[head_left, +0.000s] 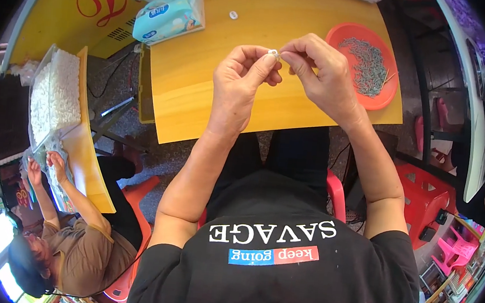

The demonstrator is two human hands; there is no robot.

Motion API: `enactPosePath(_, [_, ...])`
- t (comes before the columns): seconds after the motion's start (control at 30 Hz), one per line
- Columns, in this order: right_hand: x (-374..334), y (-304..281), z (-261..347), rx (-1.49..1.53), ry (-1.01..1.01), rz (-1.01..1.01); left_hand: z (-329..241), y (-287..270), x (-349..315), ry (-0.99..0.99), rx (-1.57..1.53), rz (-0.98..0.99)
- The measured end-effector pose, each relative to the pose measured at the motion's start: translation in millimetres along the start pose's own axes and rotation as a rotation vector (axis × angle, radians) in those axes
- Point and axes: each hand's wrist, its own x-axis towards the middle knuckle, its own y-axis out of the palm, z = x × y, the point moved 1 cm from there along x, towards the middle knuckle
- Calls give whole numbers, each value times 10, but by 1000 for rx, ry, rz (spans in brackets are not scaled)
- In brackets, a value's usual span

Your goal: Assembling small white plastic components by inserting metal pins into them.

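head view: left hand (239, 82) pinching small white piece (273, 52) between thumb and forefinger, above yellow table (190, 89). right hand (321, 72) fingertips pressed together just beside it, can't tell on what. red plate (383, 97) of grey metal bits (368, 64) near right wrist.

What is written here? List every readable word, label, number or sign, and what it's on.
Texts are located, not copied.
Black shirt: large white lettering, plus white lettering on a blue-and-red strip.
Light blue pack: white lettering on dark blue ovals; finer print too small to read.
Yellow panel: large red script; dark rows too small to make out.
Dark panel, far left: reddish marks, too blurred to read.
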Motion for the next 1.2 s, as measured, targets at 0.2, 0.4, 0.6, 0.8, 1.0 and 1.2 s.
enactPosePath(0.2, [-65, 103, 60, 324, 313, -24, -31, 47, -27, 121, 84, -14])
enactPosePath(0.4, [-25, 1, 36, 381, 419, 70, -119, 52, -19, 144, 285, 21])
enactPosePath(0.6, [-16, 6, -6, 357, 445, 108, -48, 50, 23, 179, 401, 38])
enactPosePath(0.8, [-84, 230, -232, 421, 533, 74, 79, -130, 146, 101, 403, 41])
enactPosePath(1.0, [177, 391, -342, 447, 536, 301, 119, -557, 202, -25, 147, 11])
enactPosePath(1.2, [884, 595, -771, -74, 229, 284, 111, -845, 171, 8, -3, -138])
